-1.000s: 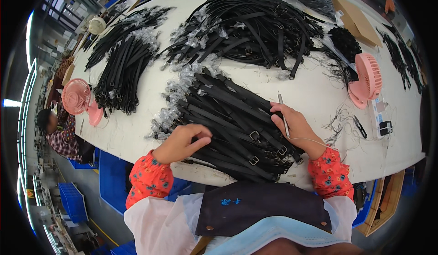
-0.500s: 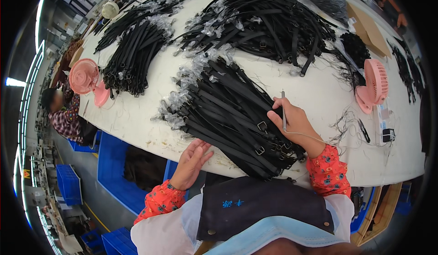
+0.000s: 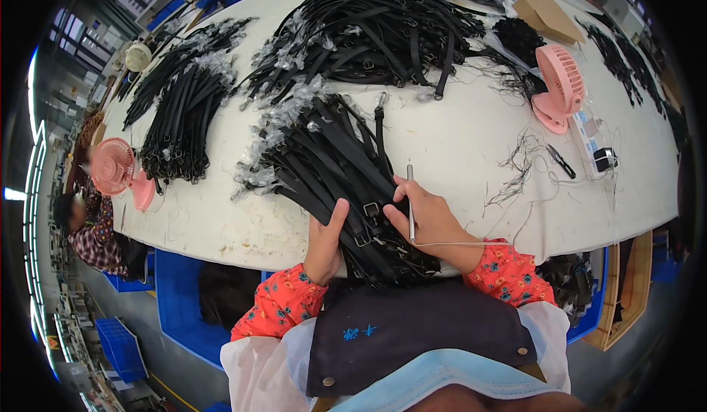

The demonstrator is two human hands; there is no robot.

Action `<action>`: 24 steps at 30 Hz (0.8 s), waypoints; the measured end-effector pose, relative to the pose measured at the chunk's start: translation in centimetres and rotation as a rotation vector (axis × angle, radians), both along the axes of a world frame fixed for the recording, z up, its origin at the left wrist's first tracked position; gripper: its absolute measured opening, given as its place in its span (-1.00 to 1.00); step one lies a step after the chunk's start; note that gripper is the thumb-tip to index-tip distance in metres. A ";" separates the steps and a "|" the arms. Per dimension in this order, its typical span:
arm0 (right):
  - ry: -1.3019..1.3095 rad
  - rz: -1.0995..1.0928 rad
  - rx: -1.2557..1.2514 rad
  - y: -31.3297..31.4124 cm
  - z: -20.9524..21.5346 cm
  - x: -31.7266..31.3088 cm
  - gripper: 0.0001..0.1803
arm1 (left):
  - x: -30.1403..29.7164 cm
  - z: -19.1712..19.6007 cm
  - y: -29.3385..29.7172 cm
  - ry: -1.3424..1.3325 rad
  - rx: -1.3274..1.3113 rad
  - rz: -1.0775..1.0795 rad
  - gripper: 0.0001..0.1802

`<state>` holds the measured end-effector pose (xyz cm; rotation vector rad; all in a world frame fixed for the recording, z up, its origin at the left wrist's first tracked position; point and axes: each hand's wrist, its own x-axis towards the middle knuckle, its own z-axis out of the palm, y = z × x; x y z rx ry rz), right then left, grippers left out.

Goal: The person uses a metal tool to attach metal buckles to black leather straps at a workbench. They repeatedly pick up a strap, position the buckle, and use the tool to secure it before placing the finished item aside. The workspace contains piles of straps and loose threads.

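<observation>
Bare counter [image 3: 464, 139] lies open right of the near strap pile [image 3: 331, 169] — a hand could pass there toward the pink fan [image 3: 558, 88]. Loose threads [image 3: 519, 162] and a black pen [image 3: 561, 160] clutter that lane. Left, a narrow white strip separates the pile from another strap heap [image 3: 180, 121] — passable. Beyond, a big strap mound [image 3: 368, 33] blocks the way.

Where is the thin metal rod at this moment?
In the head view, the thin metal rod lies across the right hand, right of centre, beside the nearest pile of black straps at the table's near edge.
</observation>
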<state>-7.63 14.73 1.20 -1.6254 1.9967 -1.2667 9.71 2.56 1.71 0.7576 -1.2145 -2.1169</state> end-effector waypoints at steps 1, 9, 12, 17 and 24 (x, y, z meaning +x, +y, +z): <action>0.001 -0.013 -0.007 0.3 0.0 0.5 -0.58 | -0.3 1.0 -0.1 0.007 0.007 -0.028 -0.42; -0.046 0.013 -0.136 2.0 -0.9 4.3 -0.65 | 0.9 1.8 -1.6 -0.190 -0.041 -0.131 -0.41; -0.050 0.043 -0.170 2.2 -1.1 5.4 -0.63 | 1.4 2.7 -2.0 -0.222 -0.027 -0.167 -0.39; -0.067 0.052 -0.200 2.6 -1.1 5.6 -0.60 | 0.7 2.8 -3.0 -0.233 -0.099 -0.236 -0.15; -0.010 0.024 -0.117 5.0 -0.6 3.3 -0.57 | 1.3 0.8 -2.2 -0.239 -0.269 -0.002 -0.17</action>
